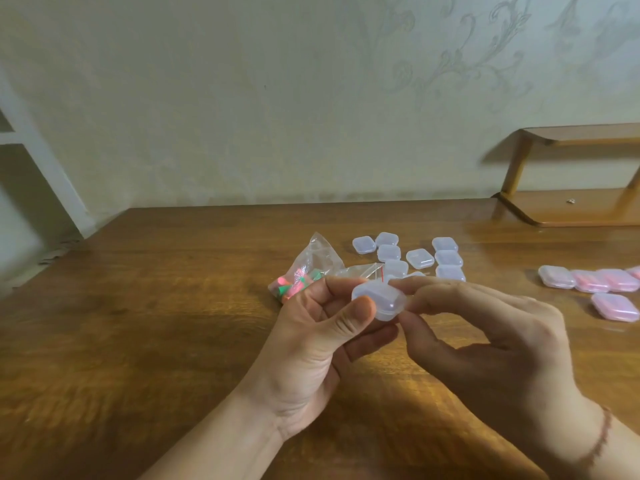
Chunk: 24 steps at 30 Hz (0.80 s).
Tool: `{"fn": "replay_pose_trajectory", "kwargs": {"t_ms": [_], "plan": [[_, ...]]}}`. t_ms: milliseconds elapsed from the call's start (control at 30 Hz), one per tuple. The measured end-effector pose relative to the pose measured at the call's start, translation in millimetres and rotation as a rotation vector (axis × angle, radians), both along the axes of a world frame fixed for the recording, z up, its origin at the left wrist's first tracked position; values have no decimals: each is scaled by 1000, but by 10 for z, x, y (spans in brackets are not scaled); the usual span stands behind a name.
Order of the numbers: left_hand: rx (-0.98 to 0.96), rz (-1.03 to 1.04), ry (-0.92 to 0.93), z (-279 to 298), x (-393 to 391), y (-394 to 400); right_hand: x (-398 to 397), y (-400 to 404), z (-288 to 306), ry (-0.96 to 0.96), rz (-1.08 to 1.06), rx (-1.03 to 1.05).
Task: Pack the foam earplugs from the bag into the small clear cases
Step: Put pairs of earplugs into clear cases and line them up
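A brown wooden table (138, 306) with visible grain runs back to a pale wall with a faint raised scroll pattern (467, 57); a small two-tier wooden shelf (571, 206) stands on the table's far right corner, and the table's left edge falls away beside a white frame (45, 174). No writing or label can be read anywhere. Above the middle of the table both hands hold one small clear case (379, 299), its lid down: the left hand (322, 341) pinches it between thumb and curled fingers, while the right hand (485, 327) pinches its right side with thumb and fingertips. Just behind the left hand lies the clear bag (311, 268), crumpled, with pink and green foam earplugs (294, 284) inside. Farther back sits a cluster of empty clear cases (419, 258), and to the right, near the table edge, a row of cases showing pink inside (602, 285). The near left stretch of tabletop is bare wood.
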State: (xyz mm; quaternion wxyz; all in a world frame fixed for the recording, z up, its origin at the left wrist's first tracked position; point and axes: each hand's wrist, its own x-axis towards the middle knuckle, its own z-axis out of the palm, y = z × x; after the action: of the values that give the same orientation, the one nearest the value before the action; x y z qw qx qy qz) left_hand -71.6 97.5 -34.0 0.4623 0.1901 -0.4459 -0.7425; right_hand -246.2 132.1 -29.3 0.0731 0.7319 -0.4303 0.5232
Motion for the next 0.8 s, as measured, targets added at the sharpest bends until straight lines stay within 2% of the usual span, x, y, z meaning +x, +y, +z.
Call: {"fn": "replay_pose_trajectory", "kwargs": {"t_ms": [67, 600, 800], "plan": [[-11, 15, -15, -6, -6, 2, 45, 46, 7, -1, -15, -70], [-53, 137, -61, -48, -33, 29, 86, 49, 6, -41, -72, -10], [-12, -2, -2, -47, -12, -18, 85, 59, 89, -113, 14, 4]]}}
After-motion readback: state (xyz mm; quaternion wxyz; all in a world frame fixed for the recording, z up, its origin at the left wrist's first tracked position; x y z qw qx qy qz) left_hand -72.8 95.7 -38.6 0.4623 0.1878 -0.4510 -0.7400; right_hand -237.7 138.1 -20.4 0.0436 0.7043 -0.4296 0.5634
